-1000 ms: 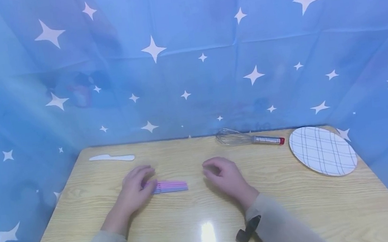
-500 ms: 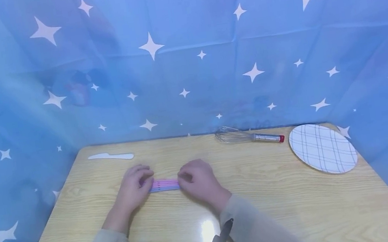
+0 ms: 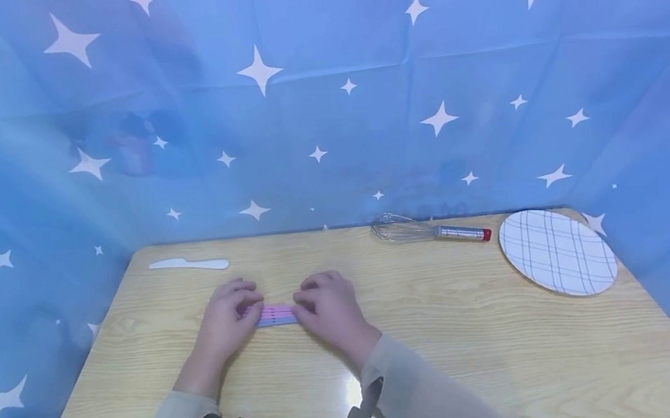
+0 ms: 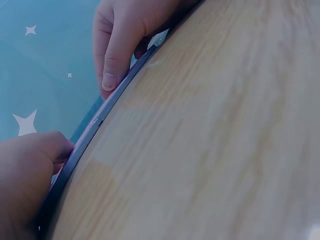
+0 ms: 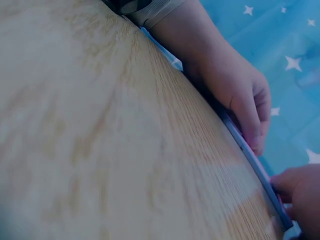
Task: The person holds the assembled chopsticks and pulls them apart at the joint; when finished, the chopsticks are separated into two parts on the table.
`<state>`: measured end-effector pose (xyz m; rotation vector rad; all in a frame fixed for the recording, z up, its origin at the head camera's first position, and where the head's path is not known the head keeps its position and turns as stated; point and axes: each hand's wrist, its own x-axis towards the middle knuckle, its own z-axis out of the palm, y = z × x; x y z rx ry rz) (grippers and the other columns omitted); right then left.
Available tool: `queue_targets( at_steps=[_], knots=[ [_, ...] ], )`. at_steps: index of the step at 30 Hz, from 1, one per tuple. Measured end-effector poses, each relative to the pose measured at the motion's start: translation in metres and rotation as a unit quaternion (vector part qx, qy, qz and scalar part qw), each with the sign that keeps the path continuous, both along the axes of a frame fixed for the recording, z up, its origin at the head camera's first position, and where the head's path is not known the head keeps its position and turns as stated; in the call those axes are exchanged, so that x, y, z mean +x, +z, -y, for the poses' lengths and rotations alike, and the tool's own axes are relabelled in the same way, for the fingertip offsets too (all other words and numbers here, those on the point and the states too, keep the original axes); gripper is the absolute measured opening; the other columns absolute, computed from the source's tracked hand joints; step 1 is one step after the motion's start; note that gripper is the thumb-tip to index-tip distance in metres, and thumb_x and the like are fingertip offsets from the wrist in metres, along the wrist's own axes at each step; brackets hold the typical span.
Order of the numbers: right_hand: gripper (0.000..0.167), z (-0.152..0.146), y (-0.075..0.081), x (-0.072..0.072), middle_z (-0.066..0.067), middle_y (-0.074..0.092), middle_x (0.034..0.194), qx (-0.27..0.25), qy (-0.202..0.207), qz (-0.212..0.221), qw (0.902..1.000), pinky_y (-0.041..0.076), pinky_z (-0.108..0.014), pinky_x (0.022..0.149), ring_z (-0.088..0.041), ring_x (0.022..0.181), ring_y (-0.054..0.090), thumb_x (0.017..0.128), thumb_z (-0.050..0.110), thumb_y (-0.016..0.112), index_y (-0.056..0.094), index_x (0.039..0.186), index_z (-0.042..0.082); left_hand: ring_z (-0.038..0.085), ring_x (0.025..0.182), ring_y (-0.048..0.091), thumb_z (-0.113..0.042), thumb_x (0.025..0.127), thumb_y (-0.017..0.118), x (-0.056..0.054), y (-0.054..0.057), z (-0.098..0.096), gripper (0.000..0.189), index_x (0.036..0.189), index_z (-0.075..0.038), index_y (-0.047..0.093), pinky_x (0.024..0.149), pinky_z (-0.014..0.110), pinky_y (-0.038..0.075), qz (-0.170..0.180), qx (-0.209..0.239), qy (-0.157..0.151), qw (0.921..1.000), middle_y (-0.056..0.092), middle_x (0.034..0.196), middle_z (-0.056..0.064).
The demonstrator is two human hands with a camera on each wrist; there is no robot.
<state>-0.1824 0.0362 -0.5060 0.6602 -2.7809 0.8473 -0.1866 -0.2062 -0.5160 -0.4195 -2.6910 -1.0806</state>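
Observation:
Several thin pink and lilac strips (image 3: 277, 315) lie side by side on the wooden table, with small dark marks across their middles. My left hand (image 3: 222, 328) holds the left end, its thumb on the near side and its fingers bent over. At the other end, my right hand (image 3: 331, 310) grips with thumb and bent fingers, hiding that end. Edge-on in the left wrist view, a lilac strip (image 4: 96, 122) runs low along the tabletop, the right hand (image 4: 127, 37) at its upper part. The right wrist view shows the left hand (image 5: 235, 92) on the strips' far part.
A white plastic knife (image 3: 188, 264) lies at the back left of the table (image 3: 488, 358). Along the back edge rests a wire whisk (image 3: 433, 230) with a red-tipped handle. A checked white plate (image 3: 558, 253) is at the back right. A blue starred curtain (image 3: 322, 112) surrounds the table.
My right hand has moved left from the bare tabletop onto the right end of the strips. The left hand stays at the left end. The head view has tilted slightly downward.

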Motion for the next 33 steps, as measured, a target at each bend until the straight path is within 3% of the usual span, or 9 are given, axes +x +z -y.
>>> queue_targets(
  at_steps=[9,15,23,28,33],
  knots=[
    [0.015,0.006,0.002,-0.003,0.004,0.074,0.121,-0.008,0.001,-0.014,0.9999,0.041,-0.053,0.109,-0.023,0.122,0.058,0.098,0.034,0.079,0.085,0.106,0.023,0.043,0.141,0.049,-0.008,0.092,0.081,-0.001,0.004,0.002,0.012,0.103,-0.006,0.079,0.121,0.062,0.031,-0.016,-0.004,0.003,0.9999,0.07,0.132,0.016],
    [0.014,0.007,0.003,-0.003,0.006,0.073,0.12,-0.015,-0.011,0.024,0.9995,0.038,-0.051,0.111,-0.022,0.124,0.056,0.098,0.032,0.079,0.084,0.105,0.021,0.043,0.139,0.05,-0.008,0.092,0.081,-0.003,0.001,0.001,0.008,0.1,-0.008,0.079,0.12,0.062,0.033,-0.011,-0.004,-0.004,0.9999,0.07,0.131,0.014],
    [0.011,0.005,0.003,-0.001,0.006,0.07,0.122,-0.034,-0.015,0.076,0.9964,0.033,-0.056,0.115,-0.025,0.129,0.052,0.098,0.031,0.079,0.083,0.102,0.022,0.042,0.139,0.051,-0.014,0.088,0.086,0.002,-0.001,0.001,0.018,0.104,-0.008,0.081,0.12,0.061,0.033,-0.01,0.003,-0.021,0.9997,0.07,0.133,0.013],
    [0.009,0.005,0.003,-0.001,0.006,0.071,0.12,-0.046,-0.023,0.074,0.9959,0.034,-0.056,0.115,-0.026,0.129,0.053,0.097,0.03,0.079,0.083,0.099,0.022,0.041,0.135,0.055,-0.013,0.087,0.086,0.0,-0.005,0.001,0.015,0.102,-0.01,0.082,0.118,0.061,0.035,-0.031,-0.001,-0.034,0.9989,0.072,0.129,0.011],
    [0.01,0.004,0.003,-0.001,0.005,0.071,0.117,-0.048,-0.039,0.07,0.9956,0.036,-0.054,0.114,-0.025,0.125,0.054,0.1,0.028,0.073,0.081,0.096,0.024,0.042,0.129,0.06,-0.011,0.085,0.089,-0.002,-0.009,0.0,0.013,0.096,-0.013,0.082,0.114,0.063,0.038,-0.09,0.003,-0.048,0.9948,0.075,0.122,0.011]
  ],
)
